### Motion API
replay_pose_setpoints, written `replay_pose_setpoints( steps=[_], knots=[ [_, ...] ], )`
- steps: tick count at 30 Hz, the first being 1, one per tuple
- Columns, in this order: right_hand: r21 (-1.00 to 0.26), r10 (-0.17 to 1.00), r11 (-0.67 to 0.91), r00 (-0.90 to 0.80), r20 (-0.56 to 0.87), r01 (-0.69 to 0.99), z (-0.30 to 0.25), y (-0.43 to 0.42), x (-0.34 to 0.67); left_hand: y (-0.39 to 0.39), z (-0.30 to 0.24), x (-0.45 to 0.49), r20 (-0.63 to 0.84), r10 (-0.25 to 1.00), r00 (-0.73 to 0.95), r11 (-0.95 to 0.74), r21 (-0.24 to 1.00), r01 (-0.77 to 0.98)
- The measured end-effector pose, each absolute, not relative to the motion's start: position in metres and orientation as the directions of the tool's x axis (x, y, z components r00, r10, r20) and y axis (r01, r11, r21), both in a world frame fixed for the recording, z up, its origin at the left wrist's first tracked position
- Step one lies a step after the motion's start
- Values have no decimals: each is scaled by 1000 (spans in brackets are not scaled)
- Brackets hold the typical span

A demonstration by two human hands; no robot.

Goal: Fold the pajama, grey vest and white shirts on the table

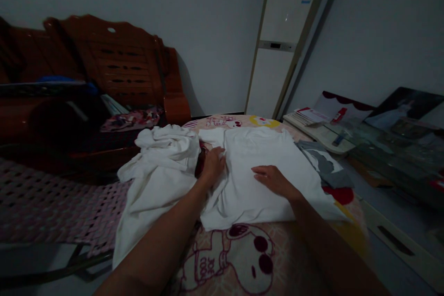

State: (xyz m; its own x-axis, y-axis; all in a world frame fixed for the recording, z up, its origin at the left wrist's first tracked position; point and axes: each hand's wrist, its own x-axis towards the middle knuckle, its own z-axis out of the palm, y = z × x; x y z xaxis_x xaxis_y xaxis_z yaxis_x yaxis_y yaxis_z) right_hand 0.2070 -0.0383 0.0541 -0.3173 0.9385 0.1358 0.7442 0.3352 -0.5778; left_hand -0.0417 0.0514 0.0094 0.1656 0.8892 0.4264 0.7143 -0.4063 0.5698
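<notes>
A white shirt (263, 166) lies spread and partly folded on a table covered by a pink cartoon-print cloth (236, 259). My left hand (212, 164) rests on the shirt's left edge with its fingers curled into the fabric. My right hand (274, 180) lies flat on the middle of the shirt, fingers stretched out. A crumpled heap of white cloth (159, 166) sits just left of my left hand and hangs over the table's edge.
A folded grey and white garment (326, 164) lies to the right of the shirt. A dark wooden bench (114, 69) with clutter stands at the back left, a woven pink chair (45, 199) at the left, a tall white appliance (280, 41) behind, and papers and pictures (350, 120) on the right.
</notes>
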Motion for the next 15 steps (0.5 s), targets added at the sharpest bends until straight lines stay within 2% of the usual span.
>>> replay_pose_setpoints(
  steps=[3,5,8,11,13,15],
  knots=[
    [-726,927,330,-351,130,603,59,-56,184,62,20,-54,269,960,-70,-151,716,681],
    [-771,900,348,-420,116,533,61,-65,169,65,24,-58,187,974,-131,-60,764,642],
    [-708,765,508,-635,109,490,60,-79,146,66,26,-58,167,976,-142,-36,761,648],
    [-526,613,695,-786,77,491,56,-92,129,66,25,-57,157,976,-150,-23,762,647],
    [-468,610,715,-791,56,519,54,-96,124,67,23,-57,149,977,-152,-19,772,636],
    [-573,663,634,-746,59,519,53,-96,124,68,21,-57,141,978,-153,-14,781,625]
  ],
)
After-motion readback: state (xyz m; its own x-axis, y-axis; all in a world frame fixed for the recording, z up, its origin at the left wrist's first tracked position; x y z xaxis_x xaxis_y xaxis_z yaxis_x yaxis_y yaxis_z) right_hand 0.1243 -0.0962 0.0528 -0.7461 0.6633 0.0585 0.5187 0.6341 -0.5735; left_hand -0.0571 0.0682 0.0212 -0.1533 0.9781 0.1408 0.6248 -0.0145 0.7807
